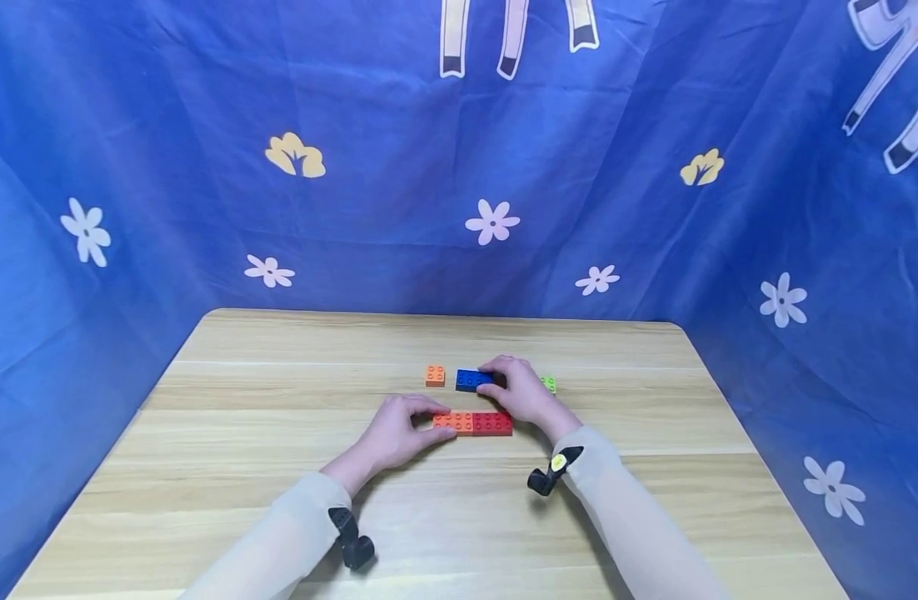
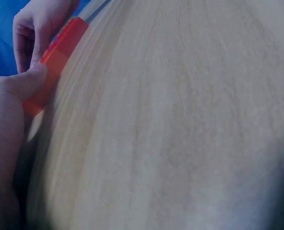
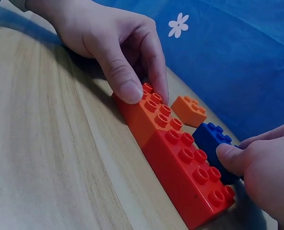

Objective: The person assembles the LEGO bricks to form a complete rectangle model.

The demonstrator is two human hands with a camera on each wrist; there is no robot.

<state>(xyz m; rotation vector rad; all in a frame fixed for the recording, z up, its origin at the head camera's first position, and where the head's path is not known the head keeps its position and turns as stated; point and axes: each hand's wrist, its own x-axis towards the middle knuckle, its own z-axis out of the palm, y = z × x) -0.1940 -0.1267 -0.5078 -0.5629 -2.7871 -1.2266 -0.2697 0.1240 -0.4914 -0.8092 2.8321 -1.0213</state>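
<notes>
My left hand [image 1: 394, 432] pinches a long orange toy building brick [image 1: 464, 424] between thumb and fingers at its left end. A red brick [image 1: 493, 424] of similar size sits end to end with it, making one straight row on the table. Behind that row, my right hand [image 1: 524, 393] grips the right end of a dark blue brick [image 1: 469, 380]. In the right wrist view the thumb presses the near side of the blue brick [image 3: 210, 141], studs up. The left wrist view catches only the edge of the orange brick [image 2: 54, 67] and the left thumb.
A small orange brick [image 1: 435, 377] stands left of the blue one. Partly hidden behind the right hand is a light green brick [image 1: 550, 384]. The wooden table [image 1: 279, 383] ends at a blue patterned cloth [image 1: 384, 208] behind and at both sides.
</notes>
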